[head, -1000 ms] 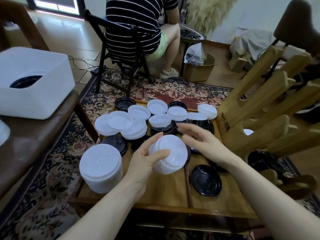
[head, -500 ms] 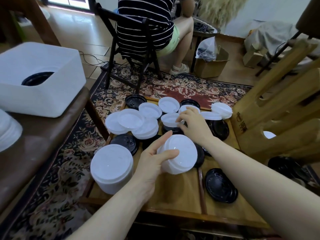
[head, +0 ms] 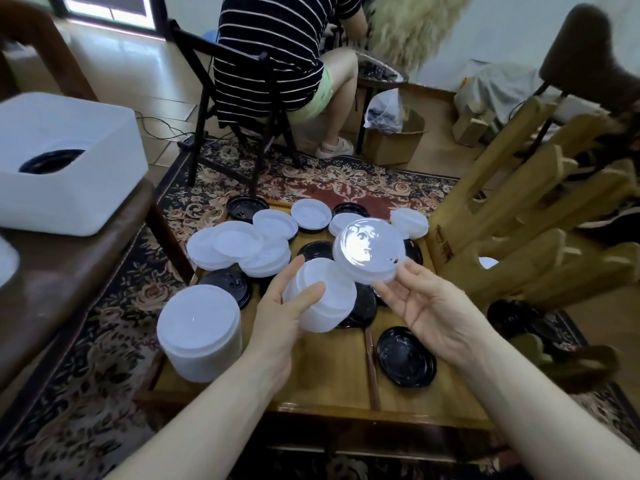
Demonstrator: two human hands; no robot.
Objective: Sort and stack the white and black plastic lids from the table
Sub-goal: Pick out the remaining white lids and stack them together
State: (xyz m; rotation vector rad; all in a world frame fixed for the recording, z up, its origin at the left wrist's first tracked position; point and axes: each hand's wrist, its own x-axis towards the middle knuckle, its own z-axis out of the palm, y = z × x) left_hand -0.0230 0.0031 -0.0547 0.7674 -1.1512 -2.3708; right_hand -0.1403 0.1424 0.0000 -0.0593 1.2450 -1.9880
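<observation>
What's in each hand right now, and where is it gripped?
Left hand grips a stack of white lids around its side. Right hand pinches a single white lid by its near rim.

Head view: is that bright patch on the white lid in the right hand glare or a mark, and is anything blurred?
Head view: likely glare, a mirror-like reflection on the white lid pinched by the right hand; hands and arms show slight motion blur; wide-angle bending at the edges.
</observation>
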